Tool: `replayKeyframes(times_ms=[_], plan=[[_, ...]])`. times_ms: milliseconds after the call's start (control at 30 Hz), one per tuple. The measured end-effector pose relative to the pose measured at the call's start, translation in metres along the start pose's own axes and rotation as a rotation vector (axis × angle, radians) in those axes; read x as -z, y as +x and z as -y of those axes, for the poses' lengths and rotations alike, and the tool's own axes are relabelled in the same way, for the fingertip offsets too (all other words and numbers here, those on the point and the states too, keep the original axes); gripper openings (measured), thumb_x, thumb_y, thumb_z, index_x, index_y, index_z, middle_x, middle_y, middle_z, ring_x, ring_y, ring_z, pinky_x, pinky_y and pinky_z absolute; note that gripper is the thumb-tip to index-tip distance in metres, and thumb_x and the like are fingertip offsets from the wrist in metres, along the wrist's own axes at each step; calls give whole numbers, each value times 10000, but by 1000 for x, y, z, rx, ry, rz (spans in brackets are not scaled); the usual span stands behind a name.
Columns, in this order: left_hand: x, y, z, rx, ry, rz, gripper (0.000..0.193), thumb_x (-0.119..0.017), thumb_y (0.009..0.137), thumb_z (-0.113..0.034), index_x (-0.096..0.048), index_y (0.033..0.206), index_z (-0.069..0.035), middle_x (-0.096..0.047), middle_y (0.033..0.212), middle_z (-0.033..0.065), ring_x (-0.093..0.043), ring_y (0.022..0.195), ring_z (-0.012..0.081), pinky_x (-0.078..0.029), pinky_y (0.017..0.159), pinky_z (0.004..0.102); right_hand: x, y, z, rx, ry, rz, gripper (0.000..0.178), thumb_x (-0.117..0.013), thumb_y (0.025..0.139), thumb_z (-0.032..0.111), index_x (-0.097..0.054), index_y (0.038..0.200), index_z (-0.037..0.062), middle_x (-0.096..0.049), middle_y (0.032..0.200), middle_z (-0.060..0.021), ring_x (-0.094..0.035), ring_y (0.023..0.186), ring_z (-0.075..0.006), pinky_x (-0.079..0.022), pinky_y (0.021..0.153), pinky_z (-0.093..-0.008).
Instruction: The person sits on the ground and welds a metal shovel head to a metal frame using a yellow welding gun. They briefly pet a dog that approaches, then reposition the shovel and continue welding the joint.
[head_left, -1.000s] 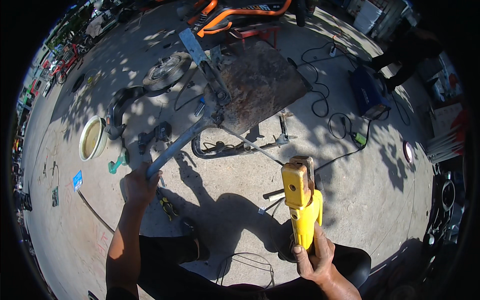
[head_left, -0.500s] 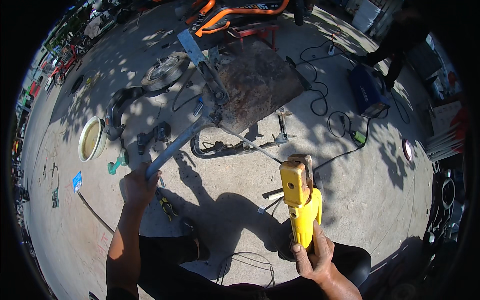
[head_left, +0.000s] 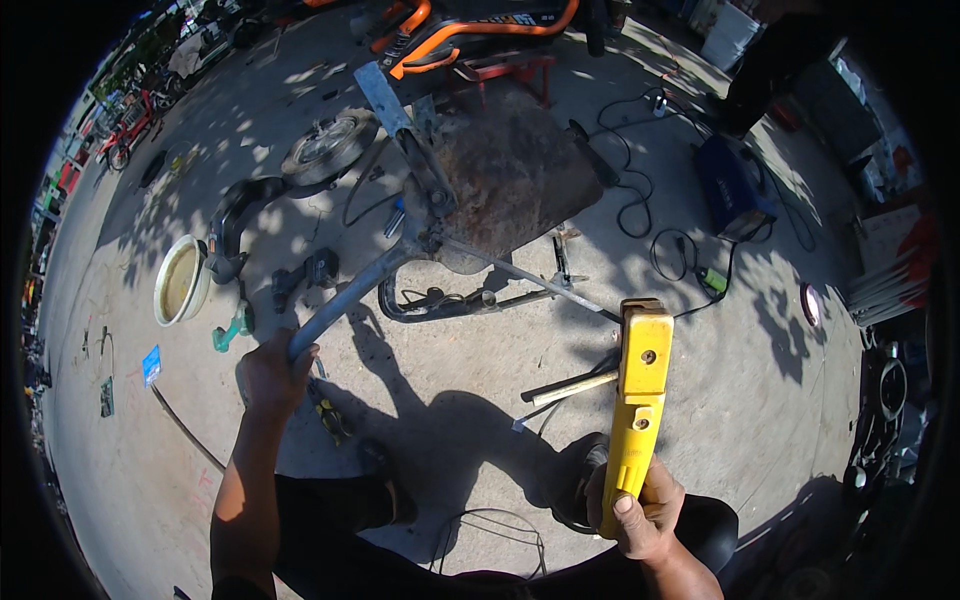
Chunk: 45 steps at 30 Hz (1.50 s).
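Note:
My left hand (head_left: 272, 372) is wrapped round the lower end of a grey-blue metal tube (head_left: 350, 300). The tube slants up to a joint beside a rusty metal plate (head_left: 510, 175), where a flat metal bracket (head_left: 432, 178) also sticks up. In my right hand (head_left: 648, 508) is a yellow welding electrode holder (head_left: 640, 400), jaws upward. From the jaws a thin welding rod (head_left: 530, 273) runs left to the joint; whether its tip touches the metal I cannot tell.
Behind the plate stands an orange-framed vehicle (head_left: 480, 30). At right are a dark blue welding machine (head_left: 735, 190), cables and a standing person (head_left: 780, 75). A wheel (head_left: 330, 145), a white bowl (head_left: 183, 280), a cordless drill (head_left: 305, 280) and yellow-handled pliers (head_left: 332, 420) lie at left.
My right hand has moved the electrode holder slightly right and turned it, so its broad side now shows. My left hand and the tube have barely shifted. The person at right has moved.

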<state>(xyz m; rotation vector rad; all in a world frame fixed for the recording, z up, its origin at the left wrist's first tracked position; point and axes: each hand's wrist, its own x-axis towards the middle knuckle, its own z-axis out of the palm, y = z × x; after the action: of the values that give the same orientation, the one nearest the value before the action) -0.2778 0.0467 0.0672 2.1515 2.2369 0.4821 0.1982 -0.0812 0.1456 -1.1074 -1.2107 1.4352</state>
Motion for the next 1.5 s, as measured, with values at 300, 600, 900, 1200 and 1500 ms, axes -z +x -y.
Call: replayKeyframes(times_ms=[300,600,900,1200,1500], plan=[[5,4,-15,6,-8,34,316,-793,862,-345,-662,973,-80,-684,713,169,-700,678,377,-539,632,473,1,9,16,-163,494,46,553,-654,1008,311,-499,1353,-94,-673,903,-192,-605,581,-185,-502,498,-305],[0,0,11,61,66,-3,394,-663,968,-446,-658,992,-53,-686,794,244,-686,753,463,-530,638,532,6,18,7,-189,526,44,376,-661,1026,239,-517,1283,5,-627,885,-110,-622,635,-130,-527,531,-255],[-22,7,34,56,47,-10,430,-611,1009,-437,-674,1058,-15,-688,808,260,-684,751,456,-520,654,536,10,18,9,-188,466,-188,255,-708,999,189,-537,1127,49,-587,763,-17,-587,568,-112,-475,497,-259],[-34,5,47,88,61,-12,527,-601,1030,-459,-675,944,56,-670,805,284,-658,772,474,-490,658,538,15,26,-2,-116,322,-340,263,-733,966,176,-544,1078,31,-585,733,-10,-582,547,-109,-467,477,-274],[-69,7,79,-407,339,-318,331,-737,955,-376,-724,987,-46,-623,728,168,-614,673,348,-478,591,425,32,33,19,0,275,-481,228,-730,945,128,-551,1045,28,-591,732,-22,-582,551,-124,-478,480,-284]])
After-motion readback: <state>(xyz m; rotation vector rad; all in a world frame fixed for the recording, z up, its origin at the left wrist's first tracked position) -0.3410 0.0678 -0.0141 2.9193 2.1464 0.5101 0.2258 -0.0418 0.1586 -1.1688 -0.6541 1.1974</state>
